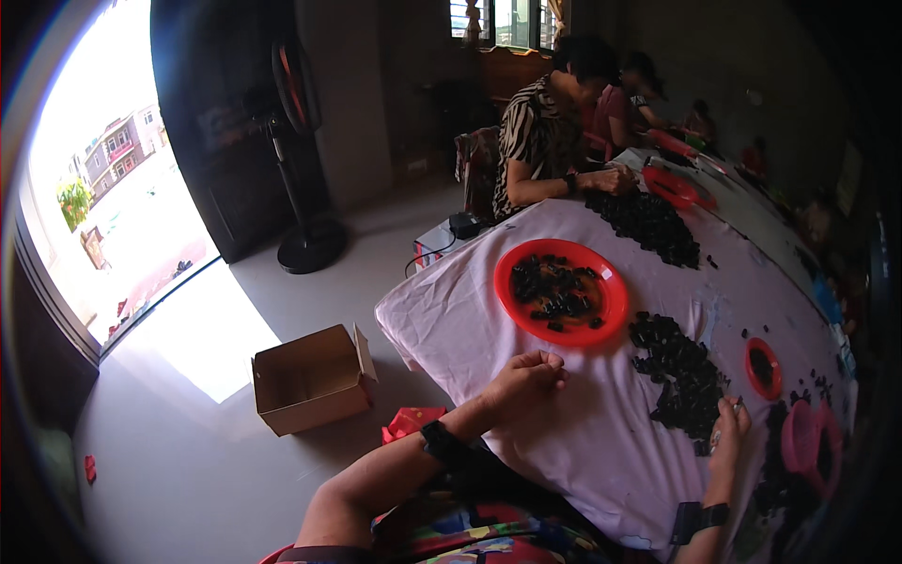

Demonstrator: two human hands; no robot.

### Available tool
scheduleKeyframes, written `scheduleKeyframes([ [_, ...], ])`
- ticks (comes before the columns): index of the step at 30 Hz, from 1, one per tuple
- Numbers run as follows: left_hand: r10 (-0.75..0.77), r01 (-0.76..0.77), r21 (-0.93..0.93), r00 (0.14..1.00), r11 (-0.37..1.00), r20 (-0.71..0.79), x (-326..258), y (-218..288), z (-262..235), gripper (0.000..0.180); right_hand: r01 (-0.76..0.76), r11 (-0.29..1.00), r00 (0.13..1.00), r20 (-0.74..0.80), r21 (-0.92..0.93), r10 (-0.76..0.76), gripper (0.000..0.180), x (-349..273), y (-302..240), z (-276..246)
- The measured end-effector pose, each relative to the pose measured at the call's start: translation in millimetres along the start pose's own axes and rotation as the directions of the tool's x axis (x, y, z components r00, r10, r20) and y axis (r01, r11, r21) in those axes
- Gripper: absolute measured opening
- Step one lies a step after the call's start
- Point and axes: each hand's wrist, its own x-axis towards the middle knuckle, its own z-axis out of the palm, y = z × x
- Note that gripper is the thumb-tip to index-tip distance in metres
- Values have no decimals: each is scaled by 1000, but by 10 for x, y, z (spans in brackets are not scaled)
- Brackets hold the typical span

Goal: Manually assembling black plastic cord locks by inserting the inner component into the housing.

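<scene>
Black pieces are being handled at a counter (pixel 583 470) spread with a pale pinkish cloth, and the work looks partway along. A loose pile of small black pieces (pixel 672 371) lies on the cloth between the person's two hands, running from beside the red plate (pixel 615 299) down to the right hand. The plate holds a scattered batch of similar pieces (pixel 536 280), with patches of its bottom showing between them. The left hand (pixel 528 379) is just below the plate, thumb and fingers pressed together; no piece can be made out between them. The right hand (pixel 728 430) is at the pile's lower right end with its fingers curled, but whether it pinches anything is too small to tell. Judging by the pile, much remains to be handled; which pieces are finished cannot be told. Farther right, a small red dish (pixel 749 365) and a pink basket (pixel 799 437) also hold dark contents. Across the counter, a co-worker's hands (pixel 615 179) are at another black pile (pixel 653 226).
</scene>
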Motion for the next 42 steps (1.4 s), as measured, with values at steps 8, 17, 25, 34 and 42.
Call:
scheduleKeyframes([
  [8,-22,22,3,996,1000,-88,6,20,34,4,18,1000,1000,19,-7,-18,17,-11,-83,21],
  [17,-38,39,10,994,999,-100,12,38,64,6,-6,1000,998,55,-5,7,22,3,-66,13],
  [25,-28,29,9,996,1000,-83,-2,28,58,7,11,1000,1000,24,-28,-10,23,25,-4,-18],
  [34,-38,42,38,993,998,-108,-29,53,94,8,46,999,998,32,-13,-45,18,14,-2,-13],
  [42,-41,43,21,996,999,-77,28,46,42,8,33,999,999,5,-10,-33,20,38,-5,24],
])
